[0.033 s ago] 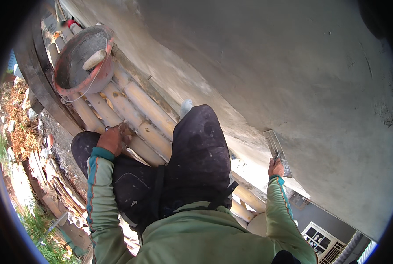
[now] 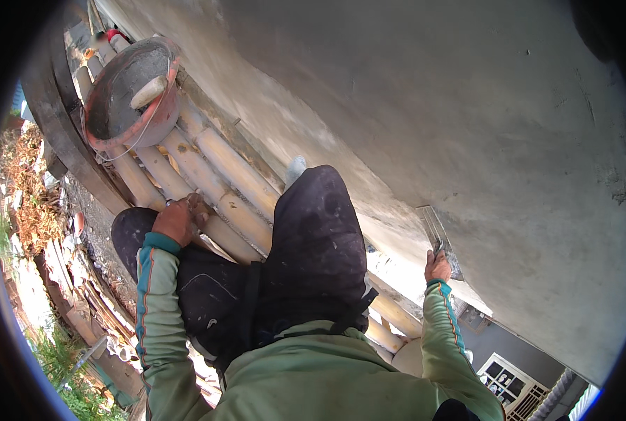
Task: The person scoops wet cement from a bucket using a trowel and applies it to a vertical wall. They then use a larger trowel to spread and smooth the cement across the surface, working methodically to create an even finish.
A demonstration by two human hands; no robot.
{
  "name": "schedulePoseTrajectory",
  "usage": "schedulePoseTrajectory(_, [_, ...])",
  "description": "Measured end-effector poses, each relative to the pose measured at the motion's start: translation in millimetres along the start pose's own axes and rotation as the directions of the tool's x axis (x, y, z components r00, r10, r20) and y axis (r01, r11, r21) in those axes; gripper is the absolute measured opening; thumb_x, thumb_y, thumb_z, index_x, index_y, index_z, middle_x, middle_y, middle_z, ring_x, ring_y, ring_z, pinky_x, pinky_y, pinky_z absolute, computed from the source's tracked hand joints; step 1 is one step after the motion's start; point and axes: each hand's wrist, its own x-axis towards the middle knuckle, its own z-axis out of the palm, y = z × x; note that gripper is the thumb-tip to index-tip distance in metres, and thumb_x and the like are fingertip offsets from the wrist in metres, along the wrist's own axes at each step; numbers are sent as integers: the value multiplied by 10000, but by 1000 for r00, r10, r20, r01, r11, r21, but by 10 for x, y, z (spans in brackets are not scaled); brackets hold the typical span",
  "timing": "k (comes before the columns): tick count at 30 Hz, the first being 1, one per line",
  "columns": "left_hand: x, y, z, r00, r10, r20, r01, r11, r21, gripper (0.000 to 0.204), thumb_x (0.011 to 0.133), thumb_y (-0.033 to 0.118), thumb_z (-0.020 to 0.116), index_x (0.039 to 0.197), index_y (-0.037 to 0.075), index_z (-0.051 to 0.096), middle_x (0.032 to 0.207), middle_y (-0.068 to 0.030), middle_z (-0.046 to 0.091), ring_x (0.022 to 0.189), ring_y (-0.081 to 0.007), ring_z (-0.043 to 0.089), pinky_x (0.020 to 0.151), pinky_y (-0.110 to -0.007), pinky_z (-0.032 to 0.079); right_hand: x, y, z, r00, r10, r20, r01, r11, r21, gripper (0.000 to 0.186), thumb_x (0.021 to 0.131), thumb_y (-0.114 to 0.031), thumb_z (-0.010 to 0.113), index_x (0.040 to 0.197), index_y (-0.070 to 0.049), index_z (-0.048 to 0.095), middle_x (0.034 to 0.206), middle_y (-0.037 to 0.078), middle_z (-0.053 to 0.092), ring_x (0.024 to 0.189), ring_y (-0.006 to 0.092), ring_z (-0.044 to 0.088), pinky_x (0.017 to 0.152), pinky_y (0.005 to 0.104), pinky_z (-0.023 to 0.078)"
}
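Trowel (image 2: 435, 231) gripped in your right hand (image 2: 437, 266): keep its blade flat on the wall (image 2: 467, 105) above your fist, left hand (image 2: 179, 219) clamped on the bamboo poles (image 2: 221, 175).

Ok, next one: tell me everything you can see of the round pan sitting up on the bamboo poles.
The pan is a shallow round basin with a reddish-orange rim and a dark grey inside caked with what looks like mortar. A pale, cylinder-like handle lies in it; the rest of that tool is hidden. A thin wire or string loops around its lower rim. It rests on the bamboo poles beside the grey plastered wall, up and away from the left hand, which does not touch it.
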Motion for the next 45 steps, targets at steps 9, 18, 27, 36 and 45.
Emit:
schedulePoseTrajectory(9, [48,-159,220,988,86,-127,-83,996,28,396,921,287,711,1219,38,631,1008,-246,727,982,-432,705,851,-491,561,141,281,43,956,238,173,-223,969,-102,547,976,-513,581,1256,-47,632,1136,264,717,1077,468,675,946,567,514])
schedulePoseTrajectory(18, [145,-277,249,1000,18,10,-19,999,44,466,948,323,674,1304,28,618,1113,-254,721,1042,-428,694,893,-483,555,413,-826,73,987,-94,-127,94,996,-7,426,981,-500,614,1032,-77,606,937,228,725,908,472,682,799,585,517])
schedulePoseTrajectory(27, [152,-236,247,991,121,-59,-122,993,-8,511,956,401,650,1355,85,605,1100,-258,711,1040,-465,672,903,-539,547,-111,382,87,981,185,64,-183,982,-45,541,987,-474,574,1265,-11,610,1139,271,715,1065,463,681,959,545,514])
schedulePoseTrajectory(36, [91,-330,226,999,36,14,-36,999,-18,457,931,350,689,1293,74,645,1087,-246,720,1051,-444,679,903,-525,546,272,-219,-590,935,-107,-338,200,946,255,486,1017,-435,624,971,49,617,772,303,635,746,514,612,647,527,460])
schedulePoseTrajectory(45, [104,-99,168,996,80,-33,-79,996,27,506,929,390,688,1311,62,633,1111,-217,729,1060,-423,686,903,-504,555,-262,278,-197,971,2,-239,36,988,153,507,1012,-447,572,1048,56,620,919,324,684,879,506,668,780,558,514])
